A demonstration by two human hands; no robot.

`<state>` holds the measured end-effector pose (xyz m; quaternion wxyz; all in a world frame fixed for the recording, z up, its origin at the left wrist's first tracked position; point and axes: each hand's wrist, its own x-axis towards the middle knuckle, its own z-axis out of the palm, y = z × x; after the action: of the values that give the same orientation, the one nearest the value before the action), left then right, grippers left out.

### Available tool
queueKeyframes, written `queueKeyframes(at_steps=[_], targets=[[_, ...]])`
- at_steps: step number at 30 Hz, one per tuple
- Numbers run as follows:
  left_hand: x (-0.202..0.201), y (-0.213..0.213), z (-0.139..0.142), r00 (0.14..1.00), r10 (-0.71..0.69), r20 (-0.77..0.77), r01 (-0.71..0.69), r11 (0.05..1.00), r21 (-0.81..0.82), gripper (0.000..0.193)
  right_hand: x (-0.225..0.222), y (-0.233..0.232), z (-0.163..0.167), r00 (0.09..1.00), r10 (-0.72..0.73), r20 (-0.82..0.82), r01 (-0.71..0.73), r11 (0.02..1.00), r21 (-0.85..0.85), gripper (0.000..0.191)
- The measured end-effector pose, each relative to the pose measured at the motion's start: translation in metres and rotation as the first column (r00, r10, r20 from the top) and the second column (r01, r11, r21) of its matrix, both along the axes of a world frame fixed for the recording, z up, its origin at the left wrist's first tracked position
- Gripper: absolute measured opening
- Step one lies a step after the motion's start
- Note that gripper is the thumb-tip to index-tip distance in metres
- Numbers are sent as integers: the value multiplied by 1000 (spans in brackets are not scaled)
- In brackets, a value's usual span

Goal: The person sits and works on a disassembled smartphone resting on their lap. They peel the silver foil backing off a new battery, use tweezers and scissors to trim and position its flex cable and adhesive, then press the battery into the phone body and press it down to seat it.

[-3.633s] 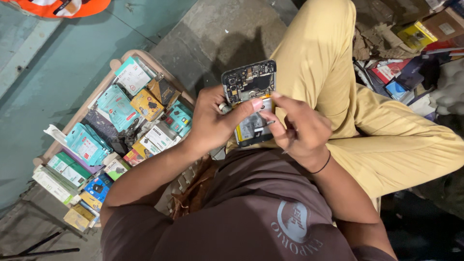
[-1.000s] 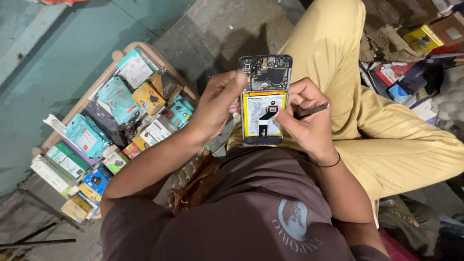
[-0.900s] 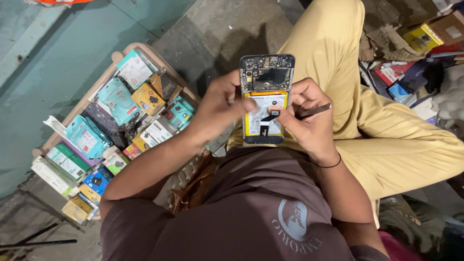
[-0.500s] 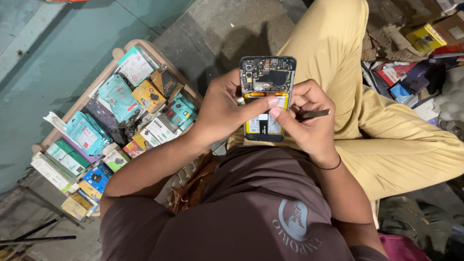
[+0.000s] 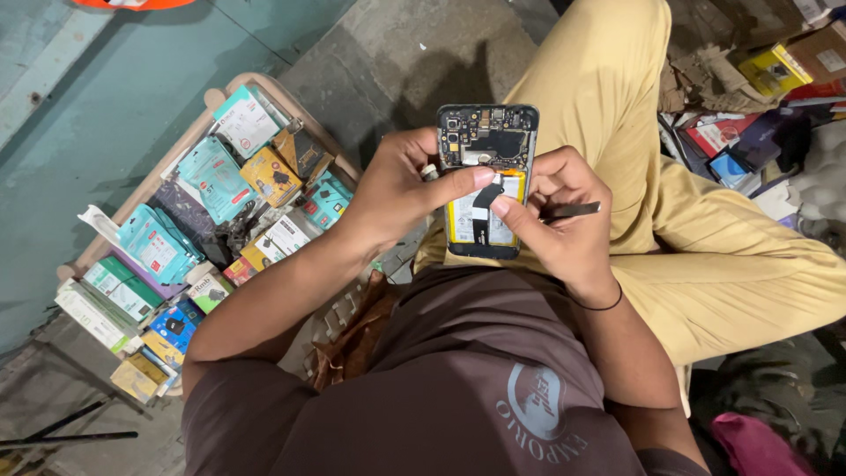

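My left hand (image 5: 397,189) grips an opened phone (image 5: 487,141) by its left edge, back cover off, with the circuit board at the top and a yellow battery (image 5: 458,225) below. The left thumb lies across the phone at the battery's top edge. My right hand (image 5: 564,234) is at the phone's right side. Its index fingertip presses on a black flex ribbon (image 5: 480,216) lying over the battery. A thin dark tool (image 5: 573,210) is tucked between the right fingers, pointing right. The phone is held above my lap, over tan trousers (image 5: 705,256).
A wooden tray (image 5: 256,79) at the left is packed with several small teal, yellow and white boxes (image 5: 216,176). More boxes and packets (image 5: 749,132) lie on the ground at the upper right. A brown woven object (image 5: 352,335) sits against my shirt.
The phone has been turned from a tilt to upright and lifted slightly. My left thumb and right index finger have come together on the flex ribbon over the battery.
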<state>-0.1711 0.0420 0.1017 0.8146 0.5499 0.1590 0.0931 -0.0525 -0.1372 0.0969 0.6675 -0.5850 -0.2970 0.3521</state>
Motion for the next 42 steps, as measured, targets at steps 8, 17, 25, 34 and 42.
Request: queueKeyframes(at_steps=[8, 17, 25, 34, 42], targets=[[1, -6, 2, 998, 55, 43, -55, 998, 6, 19, 0, -1, -5, 1000, 11, 10, -11, 1000, 14, 23], [2, -6, 7, 999, 34, 26, -35, 998, 58, 22, 1, -1, -6, 1000, 25, -7, -25, 1000, 12, 23], [2, -8, 4, 997, 79, -5, -78, 994, 74, 20, 1, -1, -4, 998, 54, -37, -54, 998, 21, 24], [-1, -7, 0, 995, 100, -1, -100, 995, 26, 19, 3, -3, -2, 991, 120, -60, -117, 992, 51, 25], [-1, -11, 3, 997, 77, 2, -76, 986, 145, 22, -4, 0, -8, 999, 28, 40, -29, 999, 19, 27]])
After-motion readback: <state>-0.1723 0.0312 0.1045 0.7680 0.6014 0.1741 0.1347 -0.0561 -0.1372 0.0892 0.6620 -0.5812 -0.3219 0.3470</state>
